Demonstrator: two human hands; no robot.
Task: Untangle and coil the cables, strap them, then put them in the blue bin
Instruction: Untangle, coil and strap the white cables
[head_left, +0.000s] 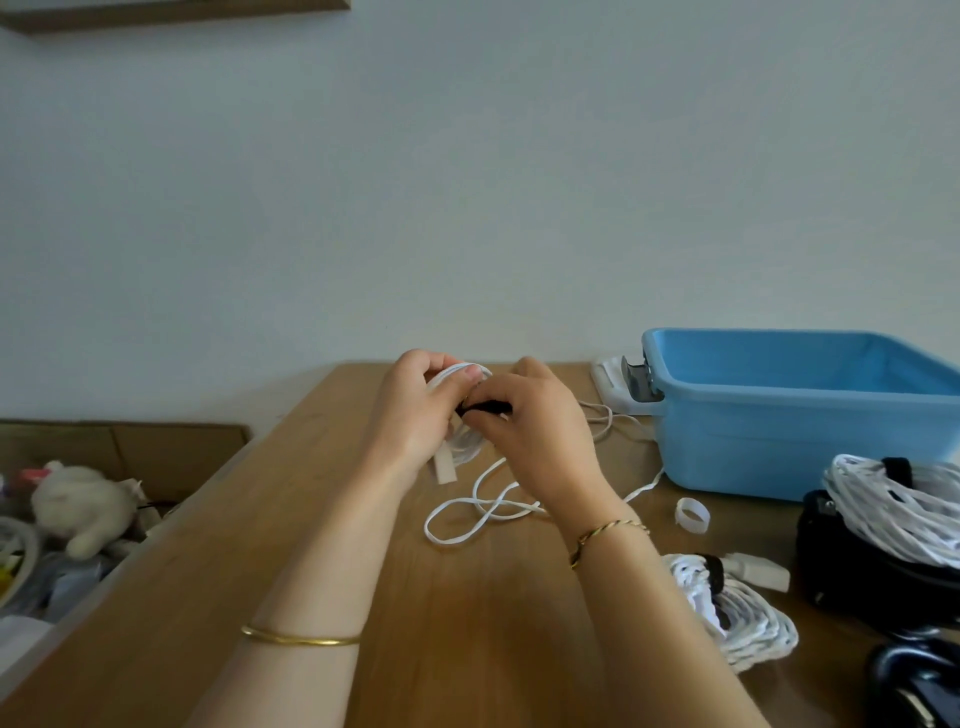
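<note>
Two forearms are reaching out over the wooden table, each wearing one gold bangle: the left bangle is sitting low on the forearm, the right bangle at the wrist. A broad stretch of bare wood is lying open between and beneath them. The table's left edge is running diagonally away, with one plush toy lying in the clutter beyond it.

At the near right, two white coils are lying bound with black straps, crowding that corner. One strapped coil is lying flat on the wood, and the other coil is resting on top of a black bag. One loose cable is looping across the middle of the table and trailing toward the bin. One small white ring is standing between the right wrist and the bag.

Above the table, the left hand is gripping a third coil, fingers curled round it and thumb pressing on top. The right hand is pinching one black strap against it.

Farther right, one blue bin is sitting open-topped by the wall — its front wall is hiding its floor. One white power strip is lying just beside its left corner.
</note>
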